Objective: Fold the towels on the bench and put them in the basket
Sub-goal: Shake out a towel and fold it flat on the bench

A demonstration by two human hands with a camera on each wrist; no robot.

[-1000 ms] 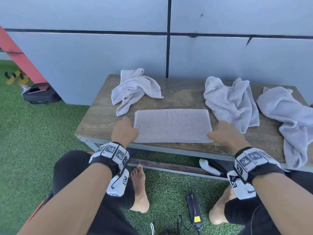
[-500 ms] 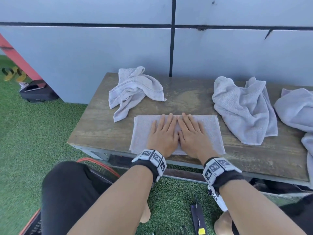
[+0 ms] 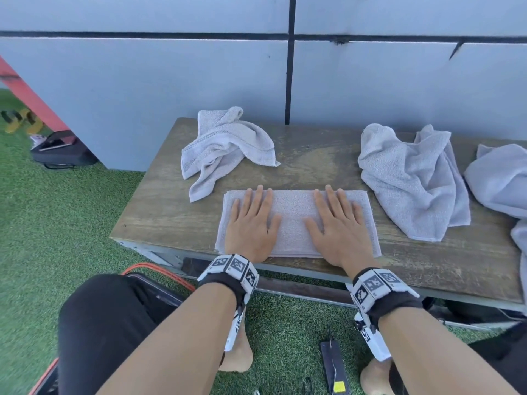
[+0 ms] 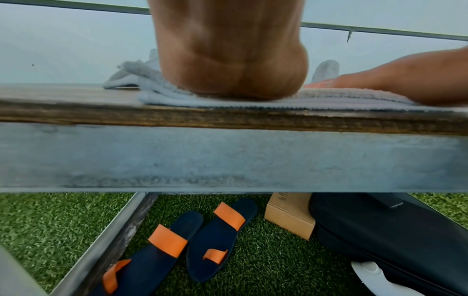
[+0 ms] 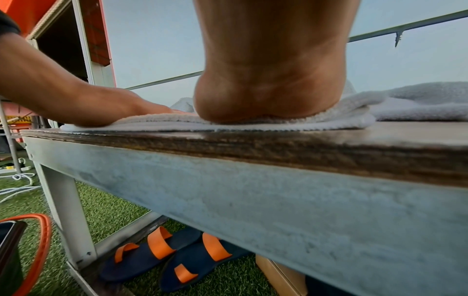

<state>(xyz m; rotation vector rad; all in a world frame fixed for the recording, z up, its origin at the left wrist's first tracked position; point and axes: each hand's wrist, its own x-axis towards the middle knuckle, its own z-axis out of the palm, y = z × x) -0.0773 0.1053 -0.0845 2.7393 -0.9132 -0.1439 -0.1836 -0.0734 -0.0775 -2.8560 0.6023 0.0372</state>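
A folded grey towel (image 3: 293, 212) lies flat near the front edge of the wooden bench (image 3: 159, 212). My left hand (image 3: 251, 220) presses flat on its left half, fingers straight. Flat on the right half lies my right hand (image 3: 336, 223), fingers spread. Both wrist views show the heel of each palm on the towel (image 4: 197, 102) (image 5: 341, 120). Three crumpled grey towels sit on the bench: one back left (image 3: 225, 146), one to the right (image 3: 410, 178), one at the right edge (image 3: 502, 181). The orange rim of the basket (image 3: 159, 276) shows under my left arm.
A grey panel wall (image 3: 199, 81) rises behind the bench. Green turf (image 3: 57, 223) covers the ground. Under the bench lie blue sandals with orange straps (image 4: 187, 240), a cardboard box (image 4: 288, 218) and a dark bag (image 4: 392, 240). A black bag (image 3: 61, 152) sits at far left.
My hands went from the towel's two short ends to its middle, palms flat, and now have slid apart, left hand leftward and right hand rightward, over the towel.
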